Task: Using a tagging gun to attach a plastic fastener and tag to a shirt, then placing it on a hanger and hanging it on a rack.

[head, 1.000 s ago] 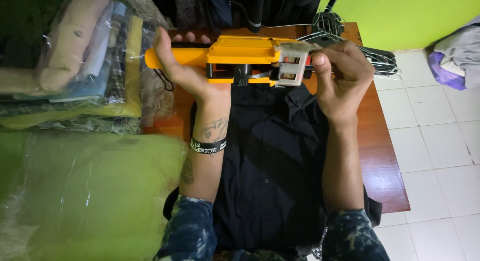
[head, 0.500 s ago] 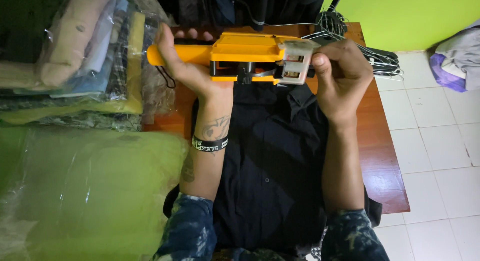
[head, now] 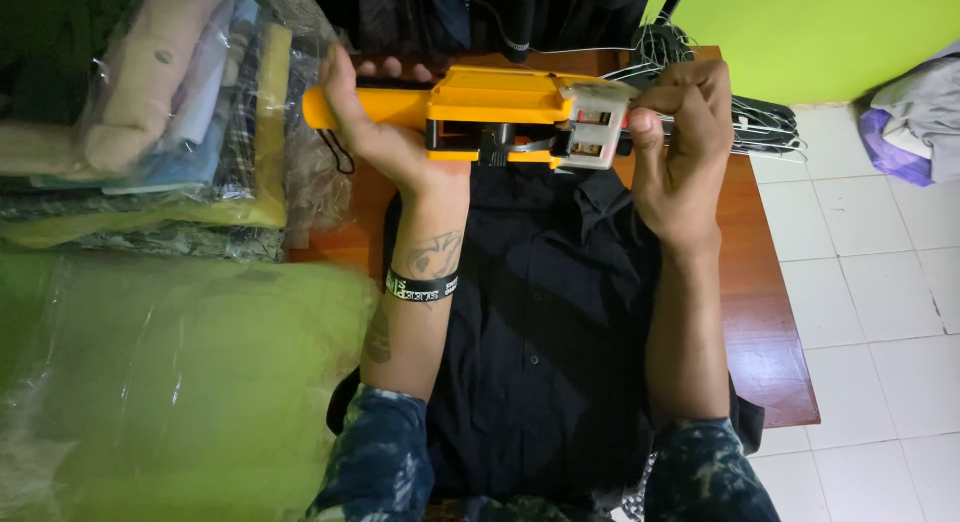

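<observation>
Right hand at the grey head of the orange labelling gun; thumb and forefinger pinched shut on something small at the gun's nose, too small to tell whether it is a strip of label or a metal tab; the other fingers curled loosely beside it. Left hand wrapped round the orange handle end, fingers closed over the far side, thumb along the near side; a firm grip that carries the tool's weight; a black wristband on that forearm.

The gun held level, above the far edge of the wooden table, over the collar of a black shirt spread flat down the table's middle; whether the gun touches the cloth, I cannot tell.

Judgement: the step in hand looks like tending the head of the gun, feeding or freeing its strip, not pressing anything onto the shirt; the next move calls for a steady left grip while the right pinch works finely at the nose.

At the table's left edge, a stack of folded garments in clear bags; nearer, a large green bagged bundle; wire hangers at the far right corner.
</observation>
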